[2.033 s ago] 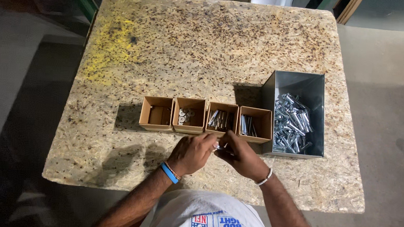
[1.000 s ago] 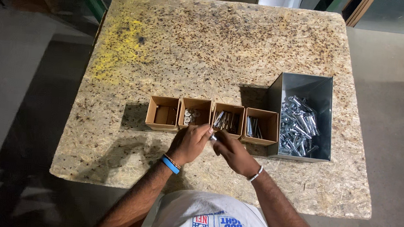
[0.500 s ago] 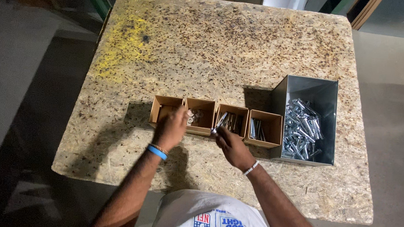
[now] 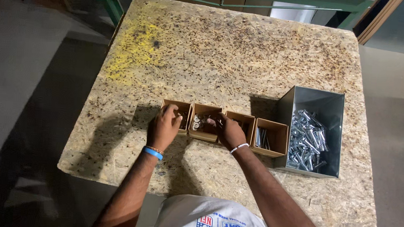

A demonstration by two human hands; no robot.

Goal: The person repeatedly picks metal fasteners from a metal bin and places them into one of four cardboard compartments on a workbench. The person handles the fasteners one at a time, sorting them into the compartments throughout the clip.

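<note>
Right now the left hand [image 4: 163,129] rests with curled fingers over the leftmost small cardboard box [image 4: 176,112], and whether it pinches anything cannot be told; the right hand [image 4: 229,130] reaches over the third box [image 4: 242,121] toward the second box [image 4: 204,123], fingertips bent together at its rim, perhaps on a small metal piece, though that is too small to confirm. A fourth box [image 4: 270,138] holds a few bolts, and the grey metal bin [image 4: 316,103] just beside it is full of loose hardware [image 4: 307,140]. The light boxes touch in a row, so a nudge from either wrist could slide or tip one and mix the parts. The chipboard tabletop [image 4: 225,49] offers wide open room beyond the boxes; its near edge lies close behind the forearms, so a dropped piece could roll off.
</note>
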